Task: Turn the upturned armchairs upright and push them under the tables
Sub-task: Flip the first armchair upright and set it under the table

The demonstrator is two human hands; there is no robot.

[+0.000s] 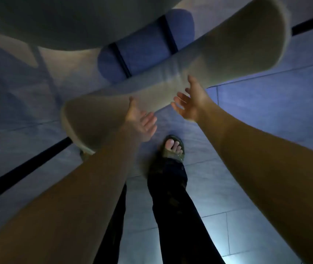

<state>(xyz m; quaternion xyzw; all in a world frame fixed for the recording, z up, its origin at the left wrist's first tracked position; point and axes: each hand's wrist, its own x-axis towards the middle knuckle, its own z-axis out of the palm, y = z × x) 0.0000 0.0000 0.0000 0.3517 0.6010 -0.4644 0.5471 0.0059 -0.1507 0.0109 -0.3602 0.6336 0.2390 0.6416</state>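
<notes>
A beige upholstered armchair [170,80] stands just ahead of me, its curved backrest running from lower left to upper right, with a blue seat cushion [142,52] beyond it. A pale round table top [56,21] overhangs the seat at the top of the view. My left hand [140,119] hovers open at the near edge of the backrest, fingers spread, holding nothing. My right hand [190,103] is open too, palm turned toward the backrest, at or just short of its surface. The picture is blurred by motion.
Grey floor tiles [266,111] surround the chair. A black strip [24,168] crosses the floor at lower left, and another shows at the upper right [311,23]. My sandalled foot [172,147] and dark trouser legs are directly below my hands.
</notes>
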